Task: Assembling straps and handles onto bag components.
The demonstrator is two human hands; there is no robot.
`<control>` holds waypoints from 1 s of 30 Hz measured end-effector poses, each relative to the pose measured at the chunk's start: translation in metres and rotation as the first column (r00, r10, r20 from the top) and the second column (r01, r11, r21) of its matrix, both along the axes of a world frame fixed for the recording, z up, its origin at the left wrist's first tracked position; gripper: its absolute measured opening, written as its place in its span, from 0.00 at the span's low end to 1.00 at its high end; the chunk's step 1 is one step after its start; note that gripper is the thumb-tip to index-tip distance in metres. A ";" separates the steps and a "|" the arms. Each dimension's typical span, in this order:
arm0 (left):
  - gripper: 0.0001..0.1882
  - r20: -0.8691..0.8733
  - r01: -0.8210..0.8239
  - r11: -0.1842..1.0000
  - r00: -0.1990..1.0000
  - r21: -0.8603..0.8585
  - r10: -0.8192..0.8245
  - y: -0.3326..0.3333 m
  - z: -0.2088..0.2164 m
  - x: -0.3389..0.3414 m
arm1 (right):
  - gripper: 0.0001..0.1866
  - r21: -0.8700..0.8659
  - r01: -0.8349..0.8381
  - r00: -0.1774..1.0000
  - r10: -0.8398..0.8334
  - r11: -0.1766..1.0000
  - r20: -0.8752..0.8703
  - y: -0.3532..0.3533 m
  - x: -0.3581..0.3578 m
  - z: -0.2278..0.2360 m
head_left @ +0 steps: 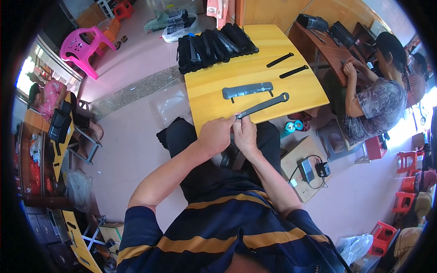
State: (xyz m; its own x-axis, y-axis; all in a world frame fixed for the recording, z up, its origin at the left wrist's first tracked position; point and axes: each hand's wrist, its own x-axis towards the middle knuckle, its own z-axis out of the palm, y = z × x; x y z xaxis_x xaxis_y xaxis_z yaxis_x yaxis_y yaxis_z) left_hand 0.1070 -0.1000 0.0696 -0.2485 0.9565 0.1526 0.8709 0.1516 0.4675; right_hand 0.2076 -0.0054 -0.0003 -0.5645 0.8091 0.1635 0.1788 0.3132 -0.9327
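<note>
At the near edge of the yellow table, both my hands meet on one end of a dark grey strap. My left hand is closed, its fingers pinching that end. Close beside it, my right hand is closed on the same end from the right. The strap's far end, with a rounded tip and a hole, rests toward the right of the table. Just beyond lies a wider dark grey band with two short tabs along its near side. What my fingertips do at the strap's end is partly hidden.
Bundled black straps fill the table's back left. Two short black straps lie at the right. A clear plastic sheet is by the left edge. At right, a person works at another table; a cardboard box stands on the floor.
</note>
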 end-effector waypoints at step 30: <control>0.16 0.164 0.132 0.990 0.977 0.041 -0.137 -0.001 -0.009 -0.014 | 0.07 -0.394 -0.181 0.959 0.072 0.901 -0.275 0.012 0.017 -0.013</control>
